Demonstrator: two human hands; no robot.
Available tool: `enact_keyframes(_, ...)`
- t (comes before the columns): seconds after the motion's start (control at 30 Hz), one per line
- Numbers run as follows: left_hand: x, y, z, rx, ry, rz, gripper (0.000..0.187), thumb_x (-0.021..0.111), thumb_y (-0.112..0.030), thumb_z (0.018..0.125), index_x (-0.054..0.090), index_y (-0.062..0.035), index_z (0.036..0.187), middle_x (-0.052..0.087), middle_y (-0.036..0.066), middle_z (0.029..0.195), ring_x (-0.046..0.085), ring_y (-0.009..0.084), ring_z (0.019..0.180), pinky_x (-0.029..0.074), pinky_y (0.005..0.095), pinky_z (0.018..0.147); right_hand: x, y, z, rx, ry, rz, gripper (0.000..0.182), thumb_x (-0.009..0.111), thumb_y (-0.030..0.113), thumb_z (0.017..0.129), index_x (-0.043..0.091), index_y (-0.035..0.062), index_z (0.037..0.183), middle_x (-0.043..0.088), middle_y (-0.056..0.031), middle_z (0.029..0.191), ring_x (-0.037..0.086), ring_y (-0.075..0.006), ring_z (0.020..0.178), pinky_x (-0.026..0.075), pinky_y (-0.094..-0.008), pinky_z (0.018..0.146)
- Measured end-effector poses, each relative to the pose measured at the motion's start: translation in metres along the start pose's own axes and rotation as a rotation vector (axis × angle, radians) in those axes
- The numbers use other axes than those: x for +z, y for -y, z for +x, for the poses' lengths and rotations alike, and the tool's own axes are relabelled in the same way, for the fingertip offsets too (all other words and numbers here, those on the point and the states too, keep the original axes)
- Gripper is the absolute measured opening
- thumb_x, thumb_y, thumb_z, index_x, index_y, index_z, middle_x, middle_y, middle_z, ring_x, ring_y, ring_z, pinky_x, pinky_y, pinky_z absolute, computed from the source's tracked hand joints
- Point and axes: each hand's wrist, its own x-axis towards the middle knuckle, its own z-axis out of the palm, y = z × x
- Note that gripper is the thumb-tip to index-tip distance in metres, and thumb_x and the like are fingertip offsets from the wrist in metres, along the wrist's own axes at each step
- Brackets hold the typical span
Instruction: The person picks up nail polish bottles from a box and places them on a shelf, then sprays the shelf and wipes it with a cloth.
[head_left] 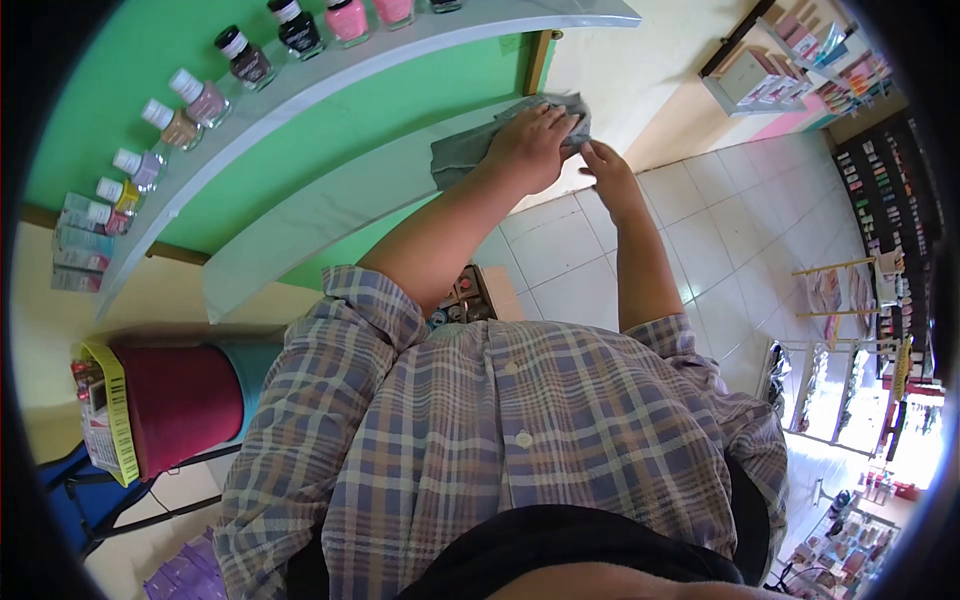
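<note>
My left hand (528, 148) is closed over a grey cloth (458, 158), pressing it onto the right end of the lower white shelf (335, 205). Part of the cloth hangs out to the left of the wrist, and a bunched fold shows past the fingertips. My right hand (610, 178) is just beyond the shelf's end, fingertips right at the cloth's edge, with thumb and fingers apart. Above, the upper shelf (330, 85) carries a row of nail polish bottles (245, 58) in black, pink, brown, yellow and other shades.
Small tubes (80, 245) stand at the upper shelf's left end. A maroon bin (185, 405) and a yellow basket (108, 410) are at lower left. An open box (470, 295) sits below my arms. Display racks (890, 220) line the right side of the tiled floor (700, 220).
</note>
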Motion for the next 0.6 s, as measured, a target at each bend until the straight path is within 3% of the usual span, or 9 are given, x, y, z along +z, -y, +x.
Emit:
enact_keyframes(0.03,0.001,0.001,-0.002,-0.012,-0.005,-0.002,0.048,0.049,-0.031,0.097,0.045,-0.0094,0.139,0.045,0.016,0.144,0.040,0.0327,0.135,0.029,0.0435,0.114,0.004,-0.006,0.005,-0.207,-0.166,-0.253,0.043,0.055,0.034,0.097,0.053,0.0036,0.127,0.063,-0.0118,0.117,0.059,-0.0249,0.104,0.044,-0.0412,0.091)
enact_keyframes(0.07,-0.001,0.002,-0.004,-0.034,0.016,0.027,0.050,0.048,-0.035,0.097,0.044,-0.0104,0.141,0.044,0.015,0.146,0.039,0.0318,0.136,0.029,0.0438,0.114,0.014,0.000,-0.001,-0.331,-0.306,-0.235,0.041,0.063,0.027,0.092,0.054,0.0035,0.125,0.058,-0.0153,0.118,0.056,-0.0310,0.110,0.042,-0.0441,0.096)
enact_keyframes(0.1,-0.003,0.002,-0.004,-0.057,0.040,0.057,0.052,0.047,-0.038,0.098,0.043,-0.0115,0.142,0.042,0.014,0.147,0.038,0.0310,0.137,0.029,0.0441,0.114,0.017,0.002,-0.002,-0.333,-0.294,-0.238,0.041,0.063,0.027,0.092,0.054,0.0035,0.125,0.058,-0.0153,0.118,0.056,-0.0310,0.110,0.042,-0.0441,0.096)
enact_keyframes(0.13,0.000,0.007,-0.006,-0.012,-0.053,0.090,0.055,0.054,-0.040,0.095,0.045,-0.0103,0.140,0.046,0.015,0.144,0.042,0.0319,0.134,0.035,0.0437,0.110,0.021,0.005,-0.003,-0.499,-0.358,-0.327,0.038,0.064,0.025,0.091,0.055,0.0050,0.122,0.057,-0.0151,0.119,0.054,-0.0321,0.112,0.041,-0.0449,0.096)
enact_keyframes(0.17,-0.005,0.008,-0.010,-0.020,-0.057,0.094,0.055,0.054,-0.040,0.095,0.045,-0.0103,0.140,0.046,0.015,0.144,0.042,0.0319,0.134,0.035,0.0437,0.110,0.025,0.009,-0.005,-0.666,-0.421,-0.412,0.036,0.064,0.024,0.090,0.056,0.0065,0.120,0.055,-0.0150,0.120,0.052,-0.0332,0.115,0.041,-0.0456,0.096)
enact_keyframes(0.33,-0.025,0.013,-0.041,-0.077,-0.085,0.169,0.053,0.055,-0.041,0.094,0.049,-0.0092,0.137,0.048,0.014,0.143,0.045,0.0315,0.132,0.035,0.0460,0.109,0.034,0.013,-0.007,-0.681,-0.422,-0.429,0.026,0.065,0.019,0.088,0.060,0.0142,0.113,0.057,-0.0066,0.122,0.051,-0.0280,0.117,0.033,-0.0441,0.099)
enact_keyframes(0.5,-0.071,0.022,-0.098,-0.143,-0.114,0.257,0.053,0.056,-0.042,0.093,0.051,-0.0074,0.133,0.050,0.013,0.141,0.047,0.0317,0.130,0.036,0.0460,0.108,0.041,0.028,-0.011,-0.801,-0.360,-0.529,0.027,0.064,0.020,0.088,0.061,0.0137,0.114,0.058,-0.0061,0.122,0.051,-0.0261,0.117,0.032,-0.0435,0.101)
enact_keyframes(0.6,-0.089,0.024,-0.124,-0.214,-0.125,0.303,0.053,0.055,-0.044,0.093,0.053,-0.0064,0.130,0.052,0.013,0.139,0.047,0.0316,0.130,0.036,0.0461,0.108,0.035,0.035,-0.014,-0.841,-0.206,-0.617,0.032,0.065,0.022,0.088,0.060,0.0136,0.118,0.058,-0.0065,0.123,0.051,-0.0260,0.120,0.031,-0.0440,0.103)
